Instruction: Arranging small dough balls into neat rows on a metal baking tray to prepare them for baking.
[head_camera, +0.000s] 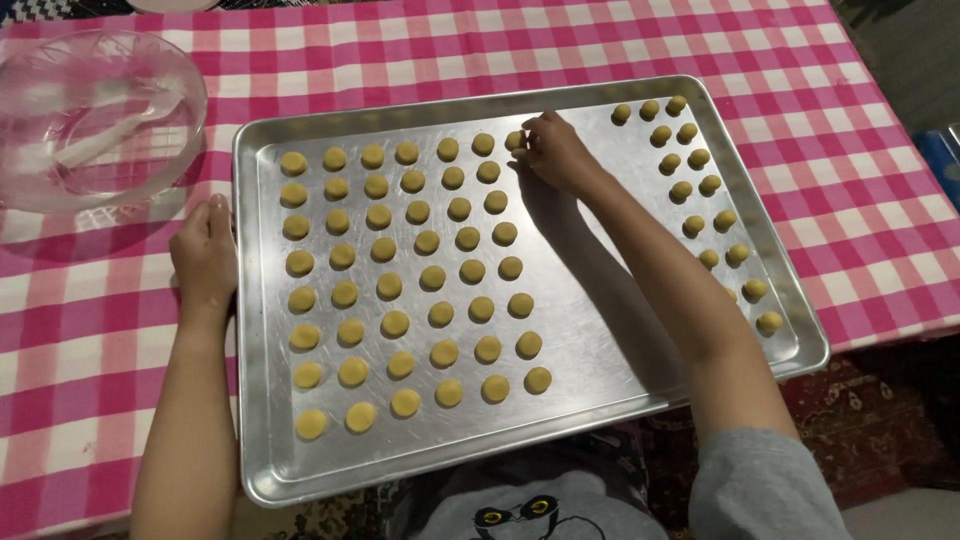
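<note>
- Head view: the metal baking tray (600, 330) lies on the counter (880, 200) under a pink checked cloth, its long axis running 9 to 3 o'clock, slightly tilted; yellow dough balls (430, 275) fill its left half in rows, with a narrower band near its 3 o'clock edge.
- The right hand (555, 150) reaches to the tray's 12 o'clock side, fingers pinched on a dough ball (515, 140); the left hand (205, 260) rests curled against the tray's 9 o'clock rim.
- A clear plastic bowl (95, 115) sits at 10 o'clock.
</note>
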